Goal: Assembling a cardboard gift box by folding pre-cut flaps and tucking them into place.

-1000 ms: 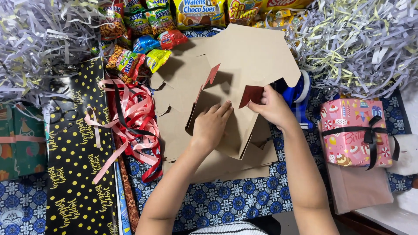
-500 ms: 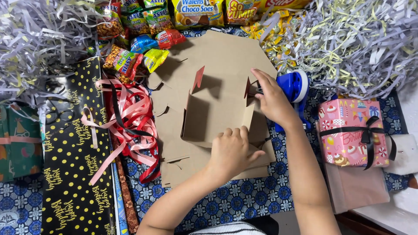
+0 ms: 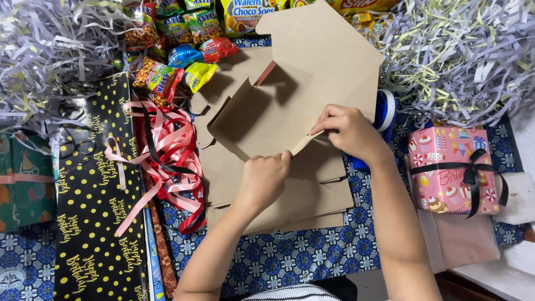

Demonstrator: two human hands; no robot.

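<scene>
Head view, looking straight down at a busy wrapping spot. Both hands are on the brown cardboard box blank [image 3: 290, 106], which sits in the middle of the scene, half raised off a stack of flat cardboard sheets [image 3: 312, 195] lying on the blue patterned cloth [image 3: 290, 256]. The left hand [image 3: 264, 181] is curled into a loose fist, knuckles up, fingers pressed together against the lower edge of a standing panel. The right hand [image 3: 348, 131] comes in from the right, fingers bunched and pinching a small flap at the panel's corner; the thumb is hidden, so the exact grip can't be made out. One big flap of the blank tilts up toward the top of the frame, casting a shadow inside the fold.

Left of the blank, a tangle of pink, red and black ribbon [image 3: 164, 150] spills over the cloth, touching a black roll of wrapping paper with gold dots [image 3: 92, 223]. Above that, a heap of snack packets [image 3: 178, 50]. Shredded paper [image 3: 462, 50] piles up top right, more of it top left. A blue tape dispenser [image 3: 384, 111] peeks out just behind the right hand. Off to the right, a pink gift box tied with black ribbon [image 3: 454, 170].
</scene>
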